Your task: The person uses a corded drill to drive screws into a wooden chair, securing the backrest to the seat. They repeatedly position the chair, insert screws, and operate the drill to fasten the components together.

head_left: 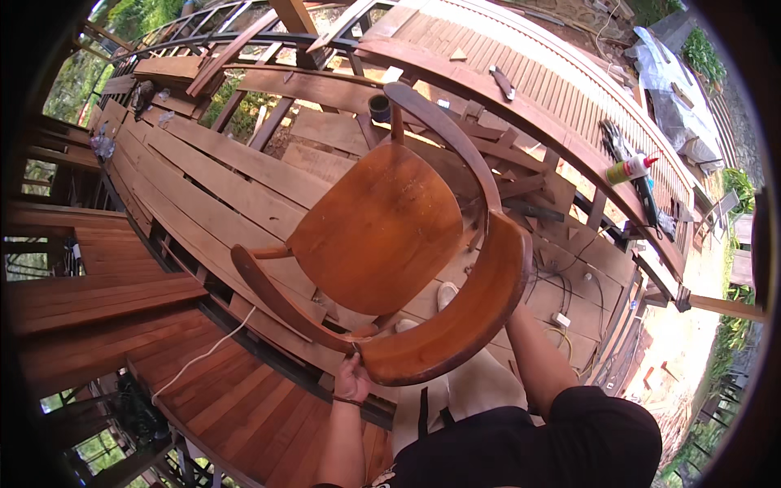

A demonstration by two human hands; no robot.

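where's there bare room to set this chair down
Bare planks lie left of the wooden chair, which the left hand grips. The stained decking by the white cord is also free. Right of the chair, cables and a glue bottle crowd the boards.

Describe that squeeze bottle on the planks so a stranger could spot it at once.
Start at the wooden chair in the middle, then follow the long curved beam behind it to the right. There lies the bottle on its side, the only pale plastic thing there, with a red cap.
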